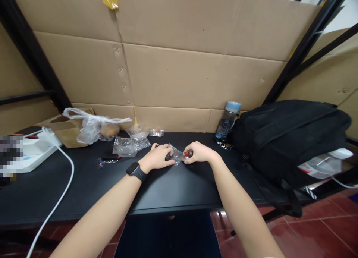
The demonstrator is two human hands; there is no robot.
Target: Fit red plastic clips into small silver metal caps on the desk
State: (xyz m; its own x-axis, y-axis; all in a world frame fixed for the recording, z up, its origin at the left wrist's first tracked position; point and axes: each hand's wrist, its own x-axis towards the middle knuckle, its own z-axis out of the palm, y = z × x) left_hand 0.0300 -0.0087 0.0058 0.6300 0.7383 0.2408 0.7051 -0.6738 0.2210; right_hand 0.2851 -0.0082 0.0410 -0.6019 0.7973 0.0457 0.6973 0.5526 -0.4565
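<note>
A small crumpled clear plastic bag (176,154) lies on the black desk (173,187) at frame centre, beside a small round silvery piece with red (185,156).

Two bare hands, left hand (157,158) and right hand (199,153); one black smartwatch (136,171); one clear blue-capped water bottle (228,120); one black fabric backpack (288,138); roughly three small clear plastic bags (130,144); one white cable (63,191); one black table (167,187)
</note>
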